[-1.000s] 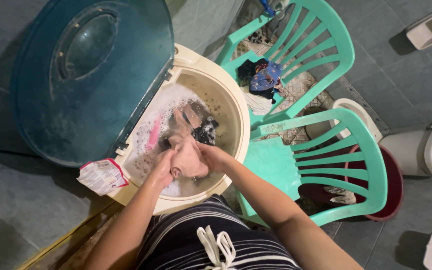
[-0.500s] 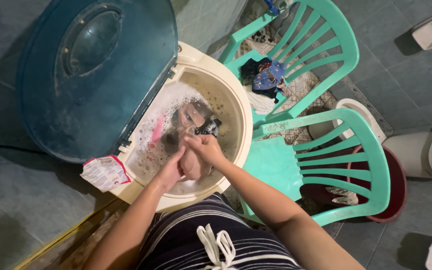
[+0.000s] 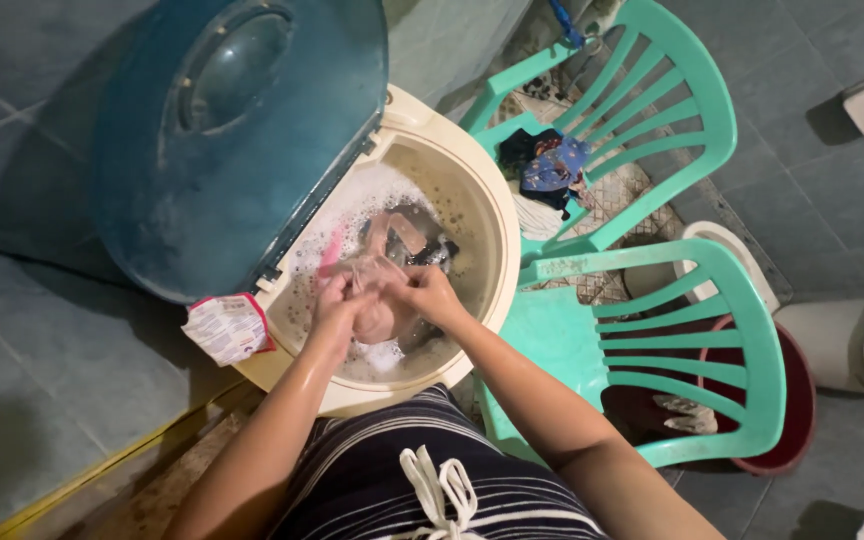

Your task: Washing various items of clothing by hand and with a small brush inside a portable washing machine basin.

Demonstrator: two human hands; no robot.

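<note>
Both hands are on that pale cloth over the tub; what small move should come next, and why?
Probably rub the cloth between the left hand and right hand, then dip it again. Both hands grip it just above the soapy water in the tub, bunched and wet, with other clothes still soaking beneath.

A tub [image 3: 472,215] is standing on the floor [image 3: 42,390], its lid [image 3: 242,140] tilting up to its left. Clothes [image 3: 407,245] are lying in the suds inside it. A packet [image 3: 227,328] is resting on its left rim. Two chairs [image 3: 652,330] are standing to its right, the farther one [image 3: 642,120] carrying cloths [image 3: 542,165]. A bucket [image 3: 792,400] is sitting behind the nearer chair.
</note>
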